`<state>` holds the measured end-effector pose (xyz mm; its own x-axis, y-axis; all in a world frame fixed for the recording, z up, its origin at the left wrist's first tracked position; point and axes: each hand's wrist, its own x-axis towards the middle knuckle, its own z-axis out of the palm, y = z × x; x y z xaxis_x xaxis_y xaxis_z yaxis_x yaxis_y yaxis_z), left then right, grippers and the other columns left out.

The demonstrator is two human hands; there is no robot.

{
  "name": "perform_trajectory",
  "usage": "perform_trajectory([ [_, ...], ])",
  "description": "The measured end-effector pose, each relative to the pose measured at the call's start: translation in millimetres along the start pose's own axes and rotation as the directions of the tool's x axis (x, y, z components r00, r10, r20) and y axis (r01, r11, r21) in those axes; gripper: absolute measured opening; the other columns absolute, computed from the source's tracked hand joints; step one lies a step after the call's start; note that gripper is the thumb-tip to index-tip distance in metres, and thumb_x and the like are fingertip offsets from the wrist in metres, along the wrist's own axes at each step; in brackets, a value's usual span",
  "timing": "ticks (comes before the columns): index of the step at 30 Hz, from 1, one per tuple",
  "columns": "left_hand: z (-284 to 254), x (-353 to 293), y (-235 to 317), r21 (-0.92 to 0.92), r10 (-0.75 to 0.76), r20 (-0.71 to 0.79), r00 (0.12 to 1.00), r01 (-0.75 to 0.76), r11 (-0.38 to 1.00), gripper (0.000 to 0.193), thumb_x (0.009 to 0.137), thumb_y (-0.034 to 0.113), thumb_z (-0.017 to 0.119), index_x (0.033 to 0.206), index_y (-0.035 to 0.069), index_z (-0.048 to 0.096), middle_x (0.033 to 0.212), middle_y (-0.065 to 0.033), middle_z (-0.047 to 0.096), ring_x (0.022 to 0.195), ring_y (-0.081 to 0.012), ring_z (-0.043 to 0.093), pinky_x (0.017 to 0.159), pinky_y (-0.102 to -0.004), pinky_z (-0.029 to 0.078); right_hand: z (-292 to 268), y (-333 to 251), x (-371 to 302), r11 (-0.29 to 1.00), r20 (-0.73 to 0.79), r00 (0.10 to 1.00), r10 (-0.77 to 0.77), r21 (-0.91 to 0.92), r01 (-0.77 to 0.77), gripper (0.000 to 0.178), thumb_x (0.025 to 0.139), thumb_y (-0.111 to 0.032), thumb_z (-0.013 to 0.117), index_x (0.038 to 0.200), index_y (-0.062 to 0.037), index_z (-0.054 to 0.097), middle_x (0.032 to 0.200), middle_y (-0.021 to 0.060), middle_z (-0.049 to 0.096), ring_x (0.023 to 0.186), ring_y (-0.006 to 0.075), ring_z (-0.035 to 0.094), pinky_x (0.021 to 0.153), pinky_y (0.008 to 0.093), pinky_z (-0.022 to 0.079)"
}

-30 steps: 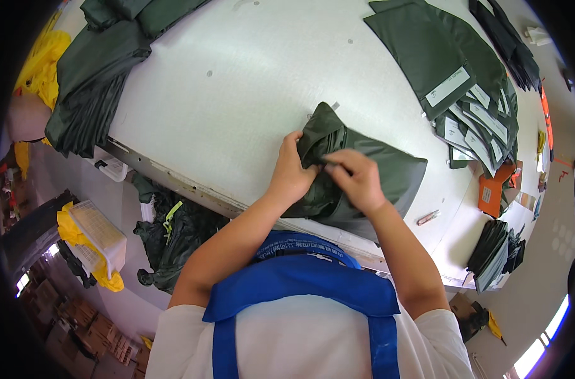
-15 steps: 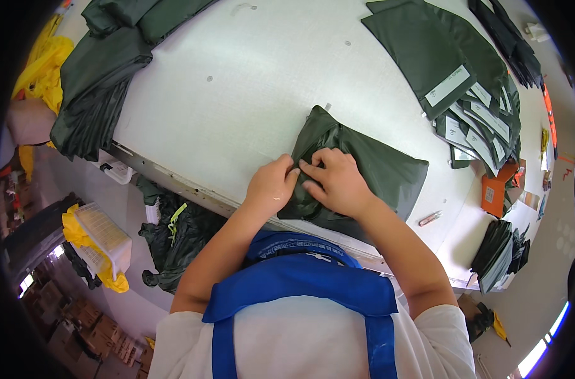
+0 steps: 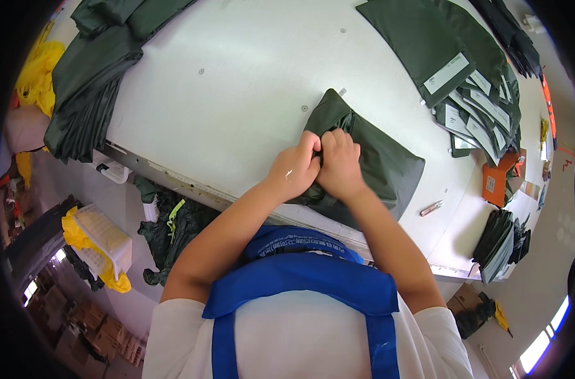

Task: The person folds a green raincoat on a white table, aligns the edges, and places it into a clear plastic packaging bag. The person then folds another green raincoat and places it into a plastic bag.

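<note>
A dark green fabric pouch (image 3: 388, 161) lies at the table's near edge, with a small pale tab at its far corner. Both my hands are on its left part, side by side with knuckles nearly touching. My left hand (image 3: 295, 167) is closed, thumb and fingers pinched together on the pouch's edge. Curled beside it, my right hand (image 3: 341, 161) grips the gathered cloth at the opening. The fingertips and the exact bit of cloth they pinch are hidden beneath the hands.
Flat green pouches with white labels (image 3: 448, 72) are fanned at the far right, near an orange box (image 3: 497, 180). A small pen-like tool (image 3: 431, 208) lies right of my pouch. Folded dark green cloth (image 3: 88, 95) hangs over the left edge. Below stands a white bin (image 3: 104, 237).
Both hands have moved slightly away from me and drawn together. My right hand's fingers, spread before, are now curled closed. The pouch has shifted a little with its far corner raised farther off.
</note>
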<state>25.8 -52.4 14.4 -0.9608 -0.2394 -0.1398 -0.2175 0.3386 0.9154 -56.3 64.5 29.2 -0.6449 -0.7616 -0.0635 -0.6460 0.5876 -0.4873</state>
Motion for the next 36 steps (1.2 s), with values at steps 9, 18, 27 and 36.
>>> perform_trajectory([
  [9, -12.3, -8.4, 15.6, -0.160, -0.066, 0.116, 0.991, 0.084, 0.984, 0.026, 0.083, 0.001, 0.055, 0.101, 0.006, 0.037, 0.060, -0.0104, 0.046, 0.053, -0.0290, 0.049, 0.051, -0.0408, 0.036, -14.8, -4.6, -29.7, 0.977, 0.093, 0.992, -0.086, -0.189, 0.103, 0.058, 0.064, -0.028, 0.078, 0.110, -0.0051, 0.051, 0.106, 0.0139, 0.047, 0.102, 0.0321, 0.046, 0.089, 0.0441, 0.035],
  [18, 16.3, 4.9, 23.6, -0.035, 0.090, 0.124, 0.988, -0.087, 0.996, 0.024, 0.085, 0.005, 0.054, 0.102, 0.004, 0.037, 0.067, -0.0157, 0.055, 0.062, -0.0390, 0.056, 0.057, -0.0481, 0.042, -18.1, 39.1, -28.4, 0.947, 0.113, 0.989, -0.090, 0.318, 0.050, 0.039, 0.067, -0.013, 0.064, 0.100, 0.0005, 0.047, 0.098, 0.0173, 0.045, 0.096, 0.0367, 0.044, 0.087, 0.0447, 0.037],
  [27, 42.2, 21.8, 59.3, 0.495, -0.047, 0.230, 0.972, -0.076, 0.865, 0.024, 0.080, 0.006, 0.056, 0.097, -0.003, 0.042, 0.069, -0.0225, 0.063, 0.065, -0.0403, 0.064, 0.056, -0.0480, 0.050, -14.7, 69.0, -28.8, 0.237, 0.251, 0.950, 0.186, 0.927, -0.291, 0.033, 0.078, 0.002, 0.043, 0.108, -0.0008, 0.055, 0.100, 0.0037, 0.055, 0.094, 0.0134, 0.051, 0.087, 0.0243, 0.040],
  [36, 38.8, 22.7, 53.2, 0.592, -0.194, 0.210, 0.958, 0.033, 0.805, 0.021, 0.085, 0.010, 0.054, 0.102, 0.000, 0.045, 0.078, -0.0212, 0.065, 0.074, -0.0404, 0.065, 0.062, -0.0486, 0.051, -55.1, 54.7, -78.9, 0.998, -0.286, 0.957, 0.056, -0.024, -0.065, 0.052, 0.079, -0.027, 0.069, 0.127, -0.0089, 0.057, 0.132, 0.0086, 0.052, 0.128, 0.0295, 0.043, 0.110, 0.0493, 0.023],
])
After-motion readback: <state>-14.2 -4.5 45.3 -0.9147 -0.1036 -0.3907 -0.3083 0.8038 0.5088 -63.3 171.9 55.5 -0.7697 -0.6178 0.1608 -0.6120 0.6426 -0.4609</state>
